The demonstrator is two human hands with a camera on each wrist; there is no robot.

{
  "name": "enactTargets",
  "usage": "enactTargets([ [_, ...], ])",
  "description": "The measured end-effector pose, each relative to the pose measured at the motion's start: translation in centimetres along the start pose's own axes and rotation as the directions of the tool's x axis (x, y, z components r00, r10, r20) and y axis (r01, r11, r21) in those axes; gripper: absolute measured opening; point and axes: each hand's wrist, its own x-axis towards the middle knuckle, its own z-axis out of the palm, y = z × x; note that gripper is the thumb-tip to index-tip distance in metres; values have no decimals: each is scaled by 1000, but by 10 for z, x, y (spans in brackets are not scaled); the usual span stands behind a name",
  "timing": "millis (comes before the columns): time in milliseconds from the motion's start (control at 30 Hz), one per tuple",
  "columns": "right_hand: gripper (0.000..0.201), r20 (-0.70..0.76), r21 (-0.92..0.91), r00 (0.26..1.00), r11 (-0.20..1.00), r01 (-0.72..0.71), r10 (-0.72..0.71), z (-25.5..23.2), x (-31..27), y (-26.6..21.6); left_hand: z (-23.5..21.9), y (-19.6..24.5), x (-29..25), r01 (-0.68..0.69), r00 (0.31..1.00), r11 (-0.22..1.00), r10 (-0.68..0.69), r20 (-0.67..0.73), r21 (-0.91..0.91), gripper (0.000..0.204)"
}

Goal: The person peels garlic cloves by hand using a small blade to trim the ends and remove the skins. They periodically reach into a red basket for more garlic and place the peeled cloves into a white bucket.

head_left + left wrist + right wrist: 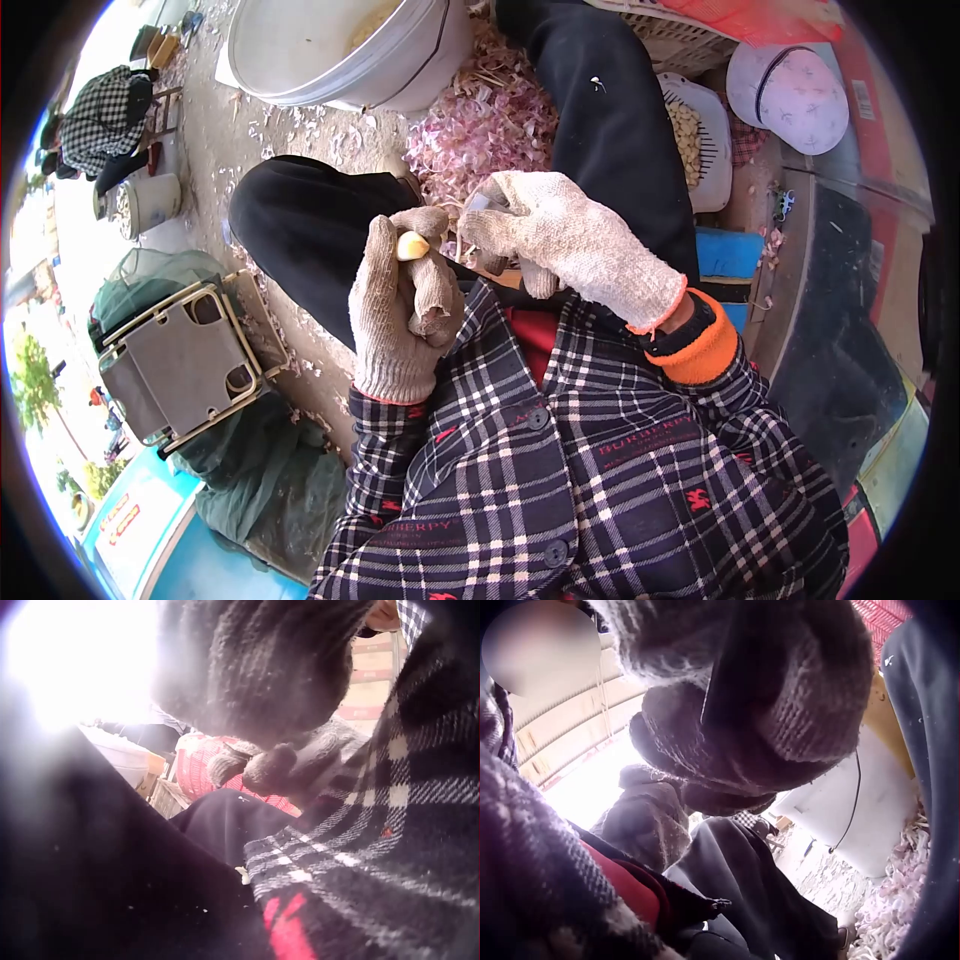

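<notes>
In the head view my gloved left hand (395, 320) pinches a pale, partly peeled garlic clove (411, 246) between thumb and fingers, in front of my chest. Just to its right, my gloved right hand (580, 235) grips a small knife, its grey blade (487, 199) showing by the thumb. The right wrist view shows the dark flat blade (721, 686) between the curled glove fingers; its handle is hidden. From the left wrist, the left glove (255, 667) fills the top and hides the clove. Pink and white garlic skins (490, 130) lie heaped below the hands, between the legs.
A white bucket (420, 60) stands beyond the skins. On the right is a white basket (718, 170) of peeled cloves, near a pink-white cap (800, 100). A folding chair (190, 360) stands left; another person (105, 125) sits farther off.
</notes>
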Motion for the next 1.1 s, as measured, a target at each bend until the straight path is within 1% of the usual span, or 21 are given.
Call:
enactTargets([
  [67, 27, 15, 288, 1000, 957, -21, 18, 0, -3, -2, 8, 1, -2, 34, 988, 993, -17, -153, 109, 47],
  [100, 23, 21, 386, 1000, 923, 2, -11, 5, 2, 6, 6, 1, -2, 44, 988, 993, -26, -155, 110, 45],
  [133, 27, 74, 512, 992, 857, 49, -101, 7, 6, 10, 5, 0, -1, 42, 989, 993, -26, -145, 111, 45],
  [200, 28, 17, 227, 995, 970, 90, -96, 7, 4, 7, 5, 1, -2, 35, 996, 999, -33, -79, 23, 41],
  [233, 28, 20, 228, 995, 969, 94, -101, 8, 1, 2, 5, 1, -2, 38, 995, 999, -38, -87, 4, 39],
  [267, 27, -64, -102, 984, 982, 162, -169, 11, -5, -3, 5, 2, -2, 37, 995, 999, -37, -92, 5, 39],
  [300, 27, -122, -424, 959, 887, 184, -257, 14, -9, -4, 4, 1, -1, 38, 995, 999, -38, -97, 0, 39],
  [333, 27, -123, -423, 959, 887, 183, -256, 15, -11, -3, 4, 0, 0, 38, 995, 999, -38, -97, -6, 39],
  [400, 26, -39, -605, 921, 743, 287, -388, 17, -15, -1, 2, -1, -1, 55, 996, 998, -58, -70, -37, 39],
  [433, 24, -19, -677, 938, 695, 243, -347, 20, -18, -8, 2, -1, -2, 53, 994, 999, -52, -91, 2, 39],
  [500, 24, -17, -701, 941, 675, 230, -338, 24, -17, -13, 4, 0, -4, 51, 992, 998, -46, -114, 41, 38],
  [533, 23, -17, -726, 944, 654, 215, -330, 24, -17, -14, 7, 0, -4, 56, 982, 994, -37, -183, 96, 37],
  [567, 25, 1, -703, 922, 655, 276, -388, 25, -14, -9, 10, 0, -5, 66, 968, 987, -27, -251, 148, 35],
  [600, 25, 2, -704, 922, 655, 276, -387, 25, -14, -9, 11, 0, -5, 79, 948, 977, -12, -317, 200, 34],
  [633, 25, 9, -713, 924, 645, 274, -382, 25, -13, -10, 8, -1, -5, 61, 941, 982, 3, -339, 179, 32],
  [767, 27, 5, -709, 929, 654, 265, -371, 27, -12, -8, 5, 0, -5, 82, 965, 983, -36, -259, 167, 31],
  [833, 27, 5, -720, 946, 655, 229, -325, 27, -14, -13, 12, -4, -1, -20, 935, 952, 126, -331, 306, 31],
  [867, 27, 5, -732, 960, 653, 195, -281, 26, -14, -15, 11, -4, -2, -20, 935, 952, 126, -332, 304, 31],
  [967, 26, 36, -706, 966, 678, 206, -256, 24, -13, -14, 7, -2, -5, -26, 967, 953, 101, -235, 303, 30],
  [1033, 27, 48, -695, 962, 683, 225, -268, 22, -15, -11, 7, -1, -4, -31, 976, 920, 112, -185, 391, 30],
  [1100, 27, 58, -684, 958, 687, 244, -282, 19, -15, -11, 7, -4, -3, -11, 973, 921, 99, -208, 389, 30],
])
